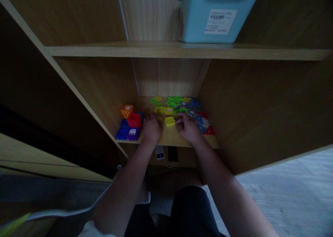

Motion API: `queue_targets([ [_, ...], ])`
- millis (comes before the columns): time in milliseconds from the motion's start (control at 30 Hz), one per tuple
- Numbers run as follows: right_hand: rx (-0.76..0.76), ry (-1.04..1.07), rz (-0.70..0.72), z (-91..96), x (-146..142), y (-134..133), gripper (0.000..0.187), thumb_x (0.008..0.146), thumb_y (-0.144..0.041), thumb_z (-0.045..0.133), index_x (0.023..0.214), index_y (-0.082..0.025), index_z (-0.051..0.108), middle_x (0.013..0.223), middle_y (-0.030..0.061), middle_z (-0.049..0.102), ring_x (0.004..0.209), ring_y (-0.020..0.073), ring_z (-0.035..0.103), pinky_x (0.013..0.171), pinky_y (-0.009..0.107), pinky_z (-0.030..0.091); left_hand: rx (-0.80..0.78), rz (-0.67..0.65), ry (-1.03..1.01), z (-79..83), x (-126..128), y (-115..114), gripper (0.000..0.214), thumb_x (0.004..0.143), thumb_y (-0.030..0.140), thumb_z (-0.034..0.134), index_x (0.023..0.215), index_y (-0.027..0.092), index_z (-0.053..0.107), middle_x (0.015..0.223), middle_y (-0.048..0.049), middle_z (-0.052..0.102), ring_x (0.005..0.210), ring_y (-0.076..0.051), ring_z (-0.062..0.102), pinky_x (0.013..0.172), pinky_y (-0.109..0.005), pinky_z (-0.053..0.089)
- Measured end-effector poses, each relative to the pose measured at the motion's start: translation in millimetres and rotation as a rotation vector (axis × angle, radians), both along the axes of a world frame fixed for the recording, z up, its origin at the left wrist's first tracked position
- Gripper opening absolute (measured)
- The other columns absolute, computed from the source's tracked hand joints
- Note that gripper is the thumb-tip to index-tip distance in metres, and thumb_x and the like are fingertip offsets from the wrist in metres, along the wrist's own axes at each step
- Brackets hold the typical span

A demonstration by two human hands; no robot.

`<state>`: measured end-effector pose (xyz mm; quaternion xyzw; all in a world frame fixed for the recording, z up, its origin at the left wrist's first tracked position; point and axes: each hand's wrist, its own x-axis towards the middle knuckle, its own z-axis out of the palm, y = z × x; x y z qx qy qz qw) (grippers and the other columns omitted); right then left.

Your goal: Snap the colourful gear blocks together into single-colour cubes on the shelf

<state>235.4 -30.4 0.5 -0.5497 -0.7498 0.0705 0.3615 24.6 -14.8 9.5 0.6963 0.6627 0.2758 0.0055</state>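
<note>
On the shelf board, my left hand (152, 126) lies between stacked lattice tiles and a yellow pile. Its fingers bend downward, and the dim light hides whether they grip anything. Beside it stand a red stack (134, 120), an orange stack (127, 110) and a purple stack with a white window piece (132, 133). A small yellow stack of tiles (170, 121) sits between my hands. Just right of it, my right hand (187, 128) has its thumb and fingers apart, with nothing visible in them. Green tiles (180, 111) and a yellow row (163, 110) lie just beyond.
Blue and red tiles (205, 124) lie at the shelf's right side, with grey ones behind. A light-blue bin (210, 25) stands on the upper shelf (156, 52). Below the board are a white device (159, 152) and a black one (172, 154) with a cable.
</note>
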Motion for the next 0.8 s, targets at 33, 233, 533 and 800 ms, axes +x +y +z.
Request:
queue_targets([
  [33,0.004,0.006,0.007,0.2,0.0,-0.1,0.049,0.094,-0.017,0.060,0.142,-0.024,0.056,0.104,0.0048,0.085,0.117,0.0292,0.076,0.114,0.050,0.047,0.008,-0.002,-0.020,-0.2,-0.5,-0.1,0.036,0.097,0.021,0.063,0.131,0.011,0.063,0.127,-0.0206,0.072,0.122,-0.037,0.067,0.109,-0.048,0.053],
  [233,-0.003,0.027,0.018,2.3,-0.8,-1.3,0.049,0.093,-0.016,0.060,0.141,-0.025,0.056,0.103,0.0038,0.085,0.115,0.0292,0.077,0.112,0.050,0.050,0.057,-0.055,-0.172,0.7,-2.3,-2.2,0.040,0.092,0.008,0.061,0.131,0.016,0.062,0.141,-0.0179,0.060,0.116,-0.029,0.070,0.106,-0.040,0.058],
  [533,0.017,0.018,0.005,7.3,-0.4,-3.0,0.046,0.094,-0.018,0.057,0.140,-0.024,0.058,0.107,0.0062,0.083,0.115,0.0303,0.075,0.111,0.050,0.051,0.263,-0.194,-0.325,8.6,-6.8,-7.0,0.035,0.103,0.016,0.064,0.138,0.018,0.056,0.132,-0.0146,0.067,0.124,-0.025,0.068,0.109,-0.038,0.058],
  [800,0.152,0.017,0.103,16.6,-2.6,-14.6,0.028,0.104,-0.034,0.062,0.131,-0.028,0.067,0.122,0.0075,0.080,0.119,0.0313,0.070,0.110,0.050,0.051,0.302,-0.491,-0.263,10.6,-5.7,-15.3,0.015,0.109,0.025,0.060,0.113,0.021,0.075,0.121,-0.0099,0.075,0.118,-0.022,0.071,0.106,-0.038,0.059],
])
